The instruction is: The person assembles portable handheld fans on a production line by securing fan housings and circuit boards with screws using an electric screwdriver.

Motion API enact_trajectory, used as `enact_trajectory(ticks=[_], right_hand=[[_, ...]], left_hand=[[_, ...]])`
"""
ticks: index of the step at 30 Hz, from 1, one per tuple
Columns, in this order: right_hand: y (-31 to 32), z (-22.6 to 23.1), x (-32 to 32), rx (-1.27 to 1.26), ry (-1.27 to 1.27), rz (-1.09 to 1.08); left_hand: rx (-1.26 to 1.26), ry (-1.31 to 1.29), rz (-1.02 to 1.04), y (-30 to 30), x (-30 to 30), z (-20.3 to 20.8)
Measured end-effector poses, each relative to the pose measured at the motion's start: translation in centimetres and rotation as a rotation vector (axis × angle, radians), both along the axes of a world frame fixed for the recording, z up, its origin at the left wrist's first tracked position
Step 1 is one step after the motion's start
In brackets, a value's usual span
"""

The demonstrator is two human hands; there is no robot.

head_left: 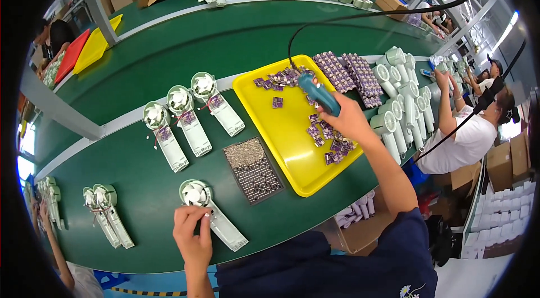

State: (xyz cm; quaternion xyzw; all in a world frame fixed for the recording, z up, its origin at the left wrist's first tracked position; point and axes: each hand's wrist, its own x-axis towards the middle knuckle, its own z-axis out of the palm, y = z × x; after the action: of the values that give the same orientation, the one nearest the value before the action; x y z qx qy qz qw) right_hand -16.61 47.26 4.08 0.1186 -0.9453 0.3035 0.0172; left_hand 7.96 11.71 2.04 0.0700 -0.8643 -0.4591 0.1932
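Observation:
My right hand (350,119) is wrapped round a teal electric screwdriver (322,95) over the yellow tray (289,149). Small purple circuit boards (336,149) lie in that tray, partly under the tool and hand. My left hand (193,233) is closed in a pinch at the neck of an open handheld fan housing (228,231); whatever sits between the fingertips is too small to make out. White fan blades (195,192) show in the round end of this housing. A screw tray (253,171) with many small screws lies between the housing and the yellow tray.
Three open fan housings with boards and wires (191,123) lie beyond my left hand. Two more (107,213) lie at left. Stacked board panels (349,76) and pale green fan shells (402,107) stand at right. A black cable (388,14) hangs overhead. Co-workers sit alongside.

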Motion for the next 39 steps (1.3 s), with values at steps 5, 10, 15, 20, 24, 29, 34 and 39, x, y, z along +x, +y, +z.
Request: enact_trajectory(ticks=[5,10,15,20,24,29,34,39], right_hand=[[-1.0,0.2,1.5,0.140,0.018,0.100],[-2.0,-0.9,0.4,0.180,0.048,0.147],[-4.8,2.2,3.0,-0.160,0.072,0.064],[-13.3,3.5,13.3,-0.439,-0.325,0.213],[-18.2,1.5,16.0,-0.228,-0.283,0.422],[-19.7,0.5,16.4,-0.148,-0.307,0.467],[-20.3,0.7,16.2,-0.111,-0.302,0.509],[-20.3,0.2,16.3,-0.087,-0.282,0.515]], left_hand=[[0.037,0.069,-0.025,0.5,0.0,-1.1],[0.019,0.063,0.064,0.4,1.0,-2.2],[0.334,0.015,0.135,1.2,0.8,-2.9],[0.465,-0.011,0.185,0.7,0.4,-2.7],[0.481,-0.004,0.181,0.7,0.3,-2.9],[0.425,0.036,0.157,0.5,0.5,-2.7],[0.381,0.050,0.165,0.4,0.6,-3.2],[0.364,0.036,0.155,0.1,0.8,-3.0]])
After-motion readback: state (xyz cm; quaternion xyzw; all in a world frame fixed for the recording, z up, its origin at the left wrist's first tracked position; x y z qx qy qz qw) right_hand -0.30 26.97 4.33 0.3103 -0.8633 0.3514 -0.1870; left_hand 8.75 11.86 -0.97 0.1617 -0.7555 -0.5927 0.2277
